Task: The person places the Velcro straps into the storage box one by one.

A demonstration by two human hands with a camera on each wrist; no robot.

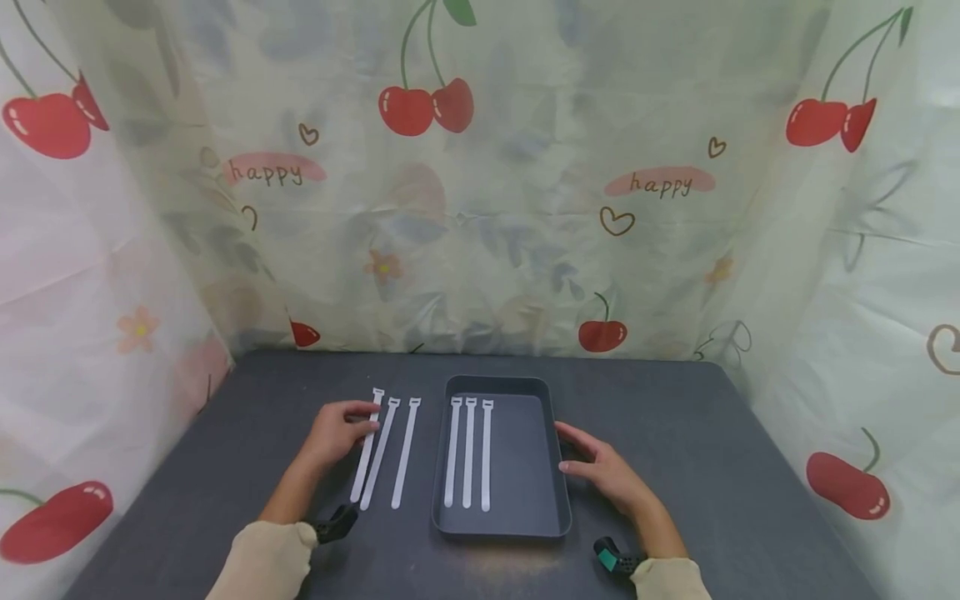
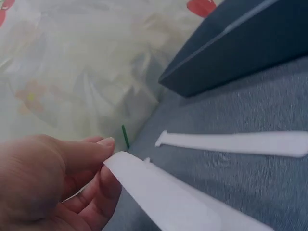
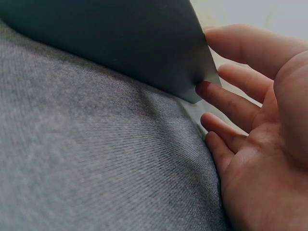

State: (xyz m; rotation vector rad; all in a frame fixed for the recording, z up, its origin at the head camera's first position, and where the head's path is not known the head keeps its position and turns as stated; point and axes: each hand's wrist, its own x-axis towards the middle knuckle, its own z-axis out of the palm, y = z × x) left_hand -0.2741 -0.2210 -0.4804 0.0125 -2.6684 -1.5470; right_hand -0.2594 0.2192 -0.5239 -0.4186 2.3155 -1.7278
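Observation:
My left hand (image 1: 335, 433) pinches the leftmost white cable strap (image 1: 364, 471) between thumb and fingers, near its slotted head. The left wrist view shows that strap (image 2: 159, 197) lifted at the pinched end. Just right of it, a second strap (image 1: 381, 454) and a third strap (image 1: 407, 458) lie on the table. Inside the dark grey tray (image 1: 525, 500), three similar straps (image 1: 469, 467) lie side by side, heads away from me. With fingers extended, my right hand (image 1: 611, 475) touches the tray's right side; its fingertips (image 3: 209, 89) meet the tray wall (image 3: 120, 43).
A dark grey cloth covers the table (image 1: 660, 417). Behind it and at both sides hang pale curtains (image 1: 510, 250) printed with cherries. Black bands are on both wrists, the right band (image 1: 615, 557) carrying a green patch.

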